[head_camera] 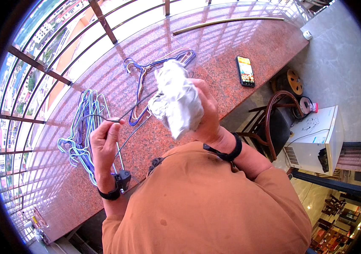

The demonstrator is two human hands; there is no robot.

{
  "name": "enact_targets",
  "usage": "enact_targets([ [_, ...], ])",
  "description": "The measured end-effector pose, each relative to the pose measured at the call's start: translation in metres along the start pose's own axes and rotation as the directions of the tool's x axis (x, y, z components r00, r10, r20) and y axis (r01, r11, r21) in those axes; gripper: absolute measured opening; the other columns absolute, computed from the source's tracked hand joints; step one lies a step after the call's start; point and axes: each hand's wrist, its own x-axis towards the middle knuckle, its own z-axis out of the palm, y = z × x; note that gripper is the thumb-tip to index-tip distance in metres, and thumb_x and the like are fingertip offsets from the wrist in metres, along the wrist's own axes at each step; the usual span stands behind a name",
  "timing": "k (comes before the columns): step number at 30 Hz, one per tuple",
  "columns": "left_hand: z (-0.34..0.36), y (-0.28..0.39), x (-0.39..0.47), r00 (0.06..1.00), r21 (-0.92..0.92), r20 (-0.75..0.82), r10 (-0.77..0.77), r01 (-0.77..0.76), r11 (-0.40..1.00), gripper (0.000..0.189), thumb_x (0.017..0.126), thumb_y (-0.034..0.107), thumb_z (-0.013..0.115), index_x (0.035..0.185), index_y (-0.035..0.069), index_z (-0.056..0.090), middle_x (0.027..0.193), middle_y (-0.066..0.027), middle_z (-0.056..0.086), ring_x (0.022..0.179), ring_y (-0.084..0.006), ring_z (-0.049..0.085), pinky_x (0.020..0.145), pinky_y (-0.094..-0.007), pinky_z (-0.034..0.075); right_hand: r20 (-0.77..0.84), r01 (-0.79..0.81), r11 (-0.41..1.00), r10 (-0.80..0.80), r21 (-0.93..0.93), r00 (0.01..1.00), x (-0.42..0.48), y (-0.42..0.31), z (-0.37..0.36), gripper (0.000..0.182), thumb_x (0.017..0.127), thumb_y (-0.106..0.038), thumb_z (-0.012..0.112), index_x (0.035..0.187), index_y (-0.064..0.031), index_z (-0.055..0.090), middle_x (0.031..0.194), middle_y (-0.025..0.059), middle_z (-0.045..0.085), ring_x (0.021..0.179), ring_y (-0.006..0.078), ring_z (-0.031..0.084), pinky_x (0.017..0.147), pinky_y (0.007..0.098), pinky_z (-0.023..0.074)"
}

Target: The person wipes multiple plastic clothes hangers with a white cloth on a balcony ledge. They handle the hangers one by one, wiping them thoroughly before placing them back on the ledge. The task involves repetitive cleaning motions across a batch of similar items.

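My left hand (105,143) pinches a dark wire clothes hanger (137,104) between thumb and fingers, near its hook. Part of that wire passes out of sight behind a bunched white cloth (179,98). The cloth is gripped in my right hand (208,111), held up in front of my chest; its folds hide what kind of article it is. Beyond the cloth, a few blue and pale hangers (140,68) lie on the red granite counter (218,76). A heap of light-blue and purple hangers (83,136) rests beside my left hand.
A smartphone (245,71) with its screen lit lies on the counter's right part. A long pole (228,23) lies along the far side, by the barred window (88,47). To my right stand a wooden chair (272,127) and a white chest-like appliance (314,136).
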Motion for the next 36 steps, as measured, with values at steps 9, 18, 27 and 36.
enact_targets([
  [9,0.028,-0.004,-0.006,0.958,0.188,0.18,0.222,-0.255,0.948,0.005,0.084,-0.003,0.061,0.081,-0.007,0.059,0.063,-0.0127,0.049,0.053,-0.0172,0.046,0.053,-0.0307,0.04,0.426,0.27,0.951,-0.183,-0.152,0.886,-0.006,-0.008,0.017,0.035,0.075,-0.017,0.065,0.11,-0.0129,0.064,0.101,0.005,0.061,0.099,0.0269,0.058,0.084,0.0433,0.0455],
  [18,0.009,0.012,-0.017,0.98,0.09,0.179,0.089,-0.106,0.99,0.01,0.088,-0.002,0.064,0.096,-0.005,0.069,0.087,-0.0096,0.071,0.076,-0.0113,0.065,0.069,-0.0227,0.05,0.386,0.198,0.926,-0.063,-0.322,0.92,-0.005,0.019,-0.001,0.028,0.074,-0.019,0.068,0.101,-0.0139,0.066,0.098,0.0054,0.064,0.098,0.0271,0.06,0.082,0.0413,0.0458],
  [27,-0.005,0.001,-0.02,0.992,0.138,0.13,0.002,-0.02,0.99,0.011,0.089,0.002,0.062,0.094,-0.004,0.07,0.082,-0.0048,0.069,0.065,-0.0064,0.055,0.058,-0.0214,0.043,0.256,-0.126,0.988,0.145,-0.092,0.956,-0.003,0.041,-0.014,0.036,0.07,-0.014,0.074,0.104,-0.0058,0.064,0.101,0.0145,0.063,0.098,0.036,0.059,0.086,0.0441,0.0481],
  [36,-0.032,-0.01,-0.03,0.997,-0.037,-0.033,-0.07,0.069,0.997,0.017,0.097,0.013,0.06,0.1,-0.001,0.068,0.063,0.0105,0.045,0.054,0.0014,0.032,0.048,-0.0179,0.021,0.448,0.018,0.836,0.276,-0.548,0.85,-0.068,0.102,-0.029,0.045,0.077,-0.022,0.069,0.119,-0.0082,0.06,0.113,0.0165,0.059,0.106,0.0366,0.056,0.091,0.0455,0.0462],
])
